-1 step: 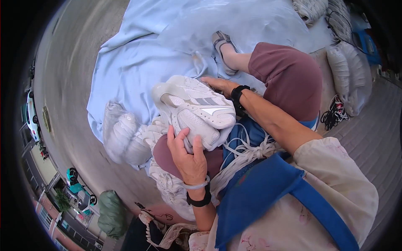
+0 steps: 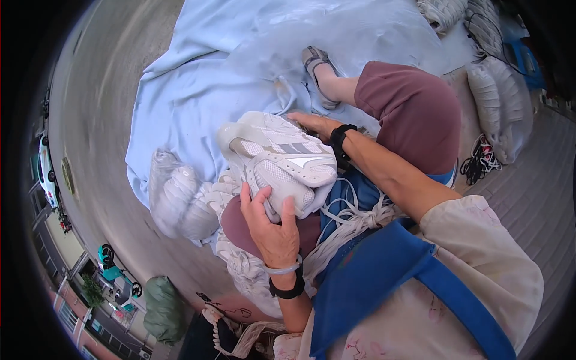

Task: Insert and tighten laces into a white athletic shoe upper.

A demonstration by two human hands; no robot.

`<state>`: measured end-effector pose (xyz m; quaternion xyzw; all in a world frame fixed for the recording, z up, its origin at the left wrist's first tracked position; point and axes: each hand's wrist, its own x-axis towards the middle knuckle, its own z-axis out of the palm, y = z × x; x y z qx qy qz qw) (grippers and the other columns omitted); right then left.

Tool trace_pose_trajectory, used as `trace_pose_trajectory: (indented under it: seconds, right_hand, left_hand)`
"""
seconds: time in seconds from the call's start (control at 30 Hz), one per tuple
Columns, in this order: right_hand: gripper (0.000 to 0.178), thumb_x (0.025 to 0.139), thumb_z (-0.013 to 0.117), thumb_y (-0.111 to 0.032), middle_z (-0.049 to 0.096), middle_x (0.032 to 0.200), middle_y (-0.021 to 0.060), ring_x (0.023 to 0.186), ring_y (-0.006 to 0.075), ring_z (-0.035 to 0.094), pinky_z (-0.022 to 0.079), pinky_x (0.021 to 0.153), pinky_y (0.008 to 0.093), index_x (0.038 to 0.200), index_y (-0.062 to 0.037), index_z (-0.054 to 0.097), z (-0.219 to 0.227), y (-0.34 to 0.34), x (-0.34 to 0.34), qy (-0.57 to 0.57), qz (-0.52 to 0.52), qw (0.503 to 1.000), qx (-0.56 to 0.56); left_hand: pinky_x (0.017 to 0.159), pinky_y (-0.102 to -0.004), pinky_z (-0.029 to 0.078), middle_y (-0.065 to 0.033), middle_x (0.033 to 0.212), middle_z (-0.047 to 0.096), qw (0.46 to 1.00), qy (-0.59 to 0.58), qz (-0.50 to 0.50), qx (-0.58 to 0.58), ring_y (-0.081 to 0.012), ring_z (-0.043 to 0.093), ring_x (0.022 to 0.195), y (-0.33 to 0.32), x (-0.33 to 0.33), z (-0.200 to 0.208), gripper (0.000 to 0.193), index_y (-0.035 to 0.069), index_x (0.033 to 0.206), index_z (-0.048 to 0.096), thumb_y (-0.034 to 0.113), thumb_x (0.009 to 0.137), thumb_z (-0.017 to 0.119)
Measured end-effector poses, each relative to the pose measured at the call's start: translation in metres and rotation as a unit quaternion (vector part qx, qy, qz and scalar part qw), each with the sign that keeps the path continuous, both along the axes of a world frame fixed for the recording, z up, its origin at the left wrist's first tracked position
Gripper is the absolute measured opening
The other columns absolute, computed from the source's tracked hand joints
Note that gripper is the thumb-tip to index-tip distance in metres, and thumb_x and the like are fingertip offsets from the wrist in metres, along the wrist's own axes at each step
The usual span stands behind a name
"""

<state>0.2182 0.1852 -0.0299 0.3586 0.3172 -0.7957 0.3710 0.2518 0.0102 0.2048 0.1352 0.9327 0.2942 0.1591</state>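
A stack of white and grey sneaker uppers (image 2: 294, 153), without visible soles, rests across my lap. My left hand (image 2: 273, 237) grips its near edge, fingers on the left side and thumb on the mesh. At the far right edge, my right hand (image 2: 315, 123) holds the stack from the side; part of its fingers is hidden behind the uppers. White laces (image 2: 375, 216) lie bunched over my blue apron (image 2: 366, 282), just right of the stack.
A pale blue cloth (image 2: 180, 108) and clear plastic sheeting (image 2: 348, 36) spread ahead. Bagged white bundles (image 2: 177, 195) sit left, and another bag (image 2: 501, 111) stands right beside dark cords (image 2: 480, 162). A green sack (image 2: 164, 309) and a teal scooter (image 2: 117, 276) are lower left.
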Motion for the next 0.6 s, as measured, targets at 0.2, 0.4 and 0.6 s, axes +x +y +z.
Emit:
trace_pose_trajectory:
  seconds: [0.2,0.4,0.6]
  right_hand:
    - [0.097,0.071,0.051,-0.076,0.049,0.127,0.0211,0.111,0.0329,0.050,0.040,0.089,0.0466,0.132,-0.0007,0.043,-0.002,0.001,0.000,-0.057,0.009,0.995,0.075]
    - [0.065,0.071,0.068,-0.046,0.060,0.084,0.0132,0.069,0.0211,0.059,0.046,0.058,0.0359,0.107,0.0053,0.053,-0.045,-0.014,0.008,-0.090,-0.147,0.985,0.026]
    - [0.063,0.070,0.071,-0.039,0.060,0.084,0.0151,0.071,0.0247,0.061,0.050,0.062,0.0371,0.109,0.0065,0.051,-0.052,-0.030,0.039,-0.111,-0.238,0.965,0.007]
  left_hand:
    - [0.108,-0.0435,0.023,-0.0274,0.141,0.031,0.998,-0.018,0.002,-0.056,-0.0393,0.030,0.131,0.003,0.001,0.000,0.071,0.003,0.134,0.039,0.032,0.077,0.070]
    - [0.109,-0.0424,0.022,-0.0265,0.144,0.027,0.998,-0.048,0.043,-0.024,-0.0365,0.028,0.134,0.003,0.006,-0.010,0.060,0.003,0.132,0.043,0.033,0.085,0.062]
    - [0.107,-0.0417,0.025,-0.0283,0.141,0.032,0.998,-0.045,-0.021,0.037,-0.0397,0.034,0.130,-0.013,0.002,-0.014,0.031,0.002,0.119,0.056,0.015,0.093,0.047]
